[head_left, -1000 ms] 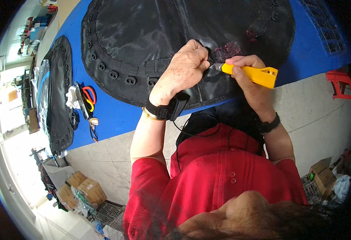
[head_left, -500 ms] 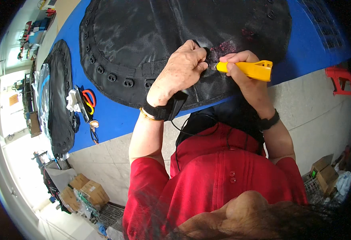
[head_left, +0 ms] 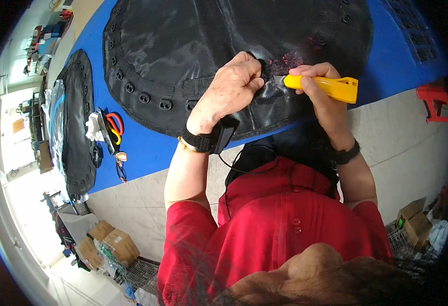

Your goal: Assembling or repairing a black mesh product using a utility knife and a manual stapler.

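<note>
A large black mesh fabric piece [head_left: 173, 46] with a rounded edge and a row of black plastic fittings lies on the blue table [head_left: 137, 148]. My left hand [head_left: 232, 85] is closed in a pinch on this fabric, near its front edge. In my right hand [head_left: 322, 92] is a yellow utility knife [head_left: 336, 87], its short blade pointing left at the fabric beside my left fingers. Reddish-purple fuzz [head_left: 285, 62] shows on the fabric just beyond the blade. Whatever the left fingertips pinch is partly hidden.
Orange-and-yellow-handled scissors [head_left: 115, 127] lie left on the table, near a second black fabric piece [head_left: 76, 122] and clear plastic. A red stool [head_left: 434, 102] stands at the right. Cardboard boxes [head_left: 114, 245] sit at lower left, another box [head_left: 413, 222] at lower right.
My right hand has drawn the utility knife a little to the right, away from my left fingers, and more of the blade shows. My left hand stays nearly in place.
</note>
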Action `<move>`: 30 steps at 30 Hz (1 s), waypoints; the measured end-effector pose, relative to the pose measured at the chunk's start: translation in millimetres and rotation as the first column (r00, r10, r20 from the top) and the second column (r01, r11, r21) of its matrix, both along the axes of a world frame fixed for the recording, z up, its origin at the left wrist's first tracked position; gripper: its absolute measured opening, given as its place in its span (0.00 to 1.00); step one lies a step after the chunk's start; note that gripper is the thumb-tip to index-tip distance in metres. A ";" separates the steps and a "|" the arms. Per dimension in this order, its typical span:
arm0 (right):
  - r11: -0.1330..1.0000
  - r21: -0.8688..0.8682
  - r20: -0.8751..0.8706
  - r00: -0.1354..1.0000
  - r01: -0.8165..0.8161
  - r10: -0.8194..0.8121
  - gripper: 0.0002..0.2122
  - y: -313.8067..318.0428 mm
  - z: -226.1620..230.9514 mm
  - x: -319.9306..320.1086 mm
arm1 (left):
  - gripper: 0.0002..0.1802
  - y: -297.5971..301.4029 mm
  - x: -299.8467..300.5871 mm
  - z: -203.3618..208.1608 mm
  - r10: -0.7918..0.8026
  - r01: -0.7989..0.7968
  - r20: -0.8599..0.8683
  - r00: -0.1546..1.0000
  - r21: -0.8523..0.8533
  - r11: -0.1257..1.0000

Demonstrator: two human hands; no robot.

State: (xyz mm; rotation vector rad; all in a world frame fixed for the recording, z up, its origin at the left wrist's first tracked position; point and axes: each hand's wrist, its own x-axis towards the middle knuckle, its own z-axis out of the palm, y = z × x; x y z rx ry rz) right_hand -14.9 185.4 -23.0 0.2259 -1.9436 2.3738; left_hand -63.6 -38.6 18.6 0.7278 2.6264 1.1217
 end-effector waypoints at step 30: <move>0.988 0.154 -0.076 0.997 0.002 0.009 0.05 -14.9 5.3 7.1 | 0.08 -3.9 -2.1 -6.2 -0.038 0.038 -0.075 0.996 0.004 0.999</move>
